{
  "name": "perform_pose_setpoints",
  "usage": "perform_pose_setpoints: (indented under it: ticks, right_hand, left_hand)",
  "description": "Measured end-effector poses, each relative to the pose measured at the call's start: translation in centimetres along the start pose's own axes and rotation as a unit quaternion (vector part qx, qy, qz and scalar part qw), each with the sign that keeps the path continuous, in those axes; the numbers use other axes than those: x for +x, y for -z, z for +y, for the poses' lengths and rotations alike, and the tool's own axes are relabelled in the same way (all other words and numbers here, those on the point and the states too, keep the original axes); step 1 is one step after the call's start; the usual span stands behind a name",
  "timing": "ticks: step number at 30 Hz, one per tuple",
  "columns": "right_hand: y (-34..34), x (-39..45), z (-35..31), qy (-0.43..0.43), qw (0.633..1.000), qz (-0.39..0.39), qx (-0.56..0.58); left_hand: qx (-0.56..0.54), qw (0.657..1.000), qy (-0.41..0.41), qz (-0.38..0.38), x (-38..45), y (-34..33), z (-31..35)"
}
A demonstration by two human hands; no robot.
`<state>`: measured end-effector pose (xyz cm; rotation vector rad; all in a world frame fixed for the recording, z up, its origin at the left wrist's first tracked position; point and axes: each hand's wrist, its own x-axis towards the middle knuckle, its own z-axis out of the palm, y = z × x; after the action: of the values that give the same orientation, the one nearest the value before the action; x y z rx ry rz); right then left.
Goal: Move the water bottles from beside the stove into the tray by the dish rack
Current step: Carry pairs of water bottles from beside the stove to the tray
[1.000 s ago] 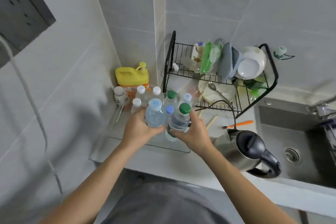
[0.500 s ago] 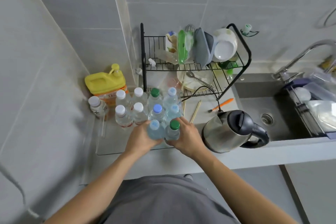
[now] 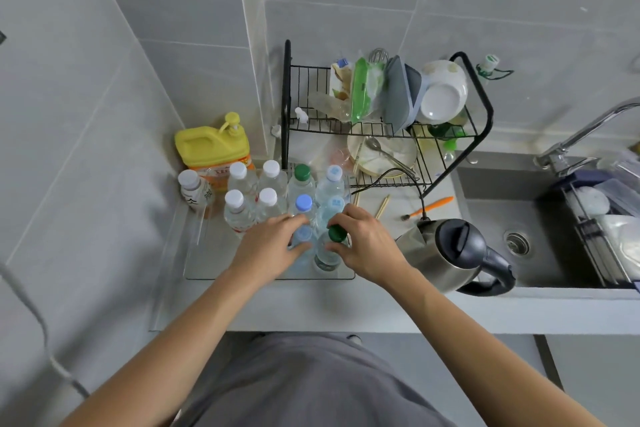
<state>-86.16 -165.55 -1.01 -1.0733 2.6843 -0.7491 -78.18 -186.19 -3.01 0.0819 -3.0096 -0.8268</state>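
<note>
A clear tray (image 3: 207,270) lies on the counter left of the black dish rack (image 3: 381,135). Several water bottles stand upright in it, with white caps (image 3: 237,199), a green cap (image 3: 302,172) and blue caps (image 3: 304,202). At the tray's front right, my left hand (image 3: 273,246) grips a pale-blue-capped bottle (image 3: 304,236). Beside it, my right hand (image 3: 363,246) grips a green-capped bottle (image 3: 332,243). Both bottles stand inside the tray, touching each other. Their lower parts are partly hidden by my fingers.
A yellow detergent jug (image 3: 211,149) and a small white-capped bottle (image 3: 192,189) stand behind the tray by the wall. A steel kettle (image 3: 453,253) sits right of my right hand, its cord running to the rack. Chopsticks (image 3: 382,206), an orange brush (image 3: 433,206) and the sink (image 3: 519,236) lie further right.
Both hands have lowered the two bottles into the tray's front right corner. The view has shifted, so the counter and the sink show more fully.
</note>
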Motion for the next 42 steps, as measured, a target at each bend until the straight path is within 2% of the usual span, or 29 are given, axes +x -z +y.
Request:
perform_pose_setpoints:
  ticks: [3,9,16,30,37,42]
  right_hand:
    - [0.6,0.6,0.2,0.010,1.000,-0.009,-0.004]
    - [1.0,0.5,0.2,0.024,0.999,-0.025,-0.007]
    - [1.0,0.1,0.2,0.014,1.000,-0.022,-0.002]
    - [0.5,-0.8,-0.7,-0.047,0.999,0.023,0.003]
    - [0.1,-0.5,-1.5,-0.055,0.998,0.025,-0.004]
    - [0.1,-0.2,-1.7,-0.062,0.998,0.018,-0.005]
  left_hand:
    - [0.032,0.999,-0.018,-0.022,0.5,0.3,0.1]
    - [0.024,0.999,-0.022,0.009,0.5,0.0,-0.2]
    - [0.022,0.999,0.002,-0.033,1.0,0.3,0.1]
    - [0.014,0.997,-0.050,-0.052,1.5,0.5,-0.7]
    - [-0.016,0.998,-0.041,-0.051,1.7,0.8,-1.4]
    - [-0.014,0.995,-0.023,-0.093,2.3,1.5,-1.4]
